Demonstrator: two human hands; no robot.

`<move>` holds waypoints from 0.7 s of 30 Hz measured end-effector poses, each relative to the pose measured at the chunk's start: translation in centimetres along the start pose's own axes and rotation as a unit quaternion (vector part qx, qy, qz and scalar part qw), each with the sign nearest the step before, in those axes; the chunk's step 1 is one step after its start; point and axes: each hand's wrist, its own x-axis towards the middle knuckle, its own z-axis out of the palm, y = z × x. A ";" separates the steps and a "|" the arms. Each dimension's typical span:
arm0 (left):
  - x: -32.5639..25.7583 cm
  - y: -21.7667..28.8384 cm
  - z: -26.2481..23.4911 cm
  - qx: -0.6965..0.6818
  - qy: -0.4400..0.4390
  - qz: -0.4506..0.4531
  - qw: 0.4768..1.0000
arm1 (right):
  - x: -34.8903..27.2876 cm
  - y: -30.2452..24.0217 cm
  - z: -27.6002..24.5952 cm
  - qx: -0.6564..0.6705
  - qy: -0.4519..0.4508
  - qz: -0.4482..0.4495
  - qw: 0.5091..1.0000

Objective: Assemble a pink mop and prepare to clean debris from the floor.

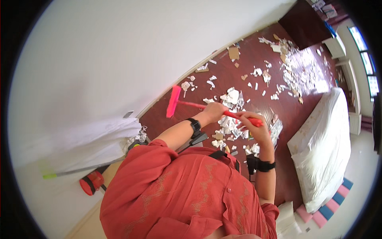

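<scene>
A broom with a red handle and a bright pink head (173, 102) is held crosswise in front of me. Its head points left, close to the foot of the white wall. My left hand (215, 111) is closed around the middle of the handle. Farther right, my right hand (253, 124) grips the handle near its end. Beneath the handle and my hands lies a heap of white paper scraps (230, 121) on the dark red floor (238, 73). Whether the broom head touches the floor, I cannot tell.
More scraps (294, 75) and a brown cardboard piece (233, 53) are strewn across the floor. A white-covered mattress (324, 147) stands at the right. A dark brown panel (304, 26) is at the far end. White sheeting (99, 137) and a red container (92, 183) are at the left.
</scene>
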 end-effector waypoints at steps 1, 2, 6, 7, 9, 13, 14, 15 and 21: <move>1.6 0.4 0.2 -0.008 -0.004 0.025 1.000 | -0.7 -0.7 -0.6 -0.008 0.036 0.003 0.999; 3.0 0.9 0.3 -0.015 -0.006 0.050 0.999 | -1.5 -1.4 -0.9 -0.016 0.071 0.007 0.997; 6.9 3.5 0.0 0.005 -0.071 0.118 0.990 | -4.4 -3.1 -1.3 -0.066 0.141 -0.008 0.988; 7.5 4.3 -0.1 0.003 -0.076 0.125 0.989 | -5.2 -3.9 -1.0 -0.064 0.149 -0.005 0.987; 7.9 5.8 -0.8 -0.047 -0.054 0.166 0.984 | -6.5 -6.0 0.3 -0.085 0.204 -0.012 0.975; 7.0 8.3 -2.7 -0.024 -0.079 0.196 0.977 | -8.6 -7.9 0.7 -0.170 0.184 -0.055 0.967; 6.1 8.7 -3.2 -0.021 -0.079 0.201 0.976 | -9.3 -8.0 0.7 -0.171 0.153 -0.073 0.971; 5.3 9.1 -3.8 -0.014 -0.095 0.202 0.975 | -10.1 -8.1 0.7 -0.174 0.122 -0.092 0.973; -0.8 5.2 0.2 0.034 -0.141 0.154 0.977 | -11.2 -1.7 2.2 -0.075 0.102 -0.078 0.989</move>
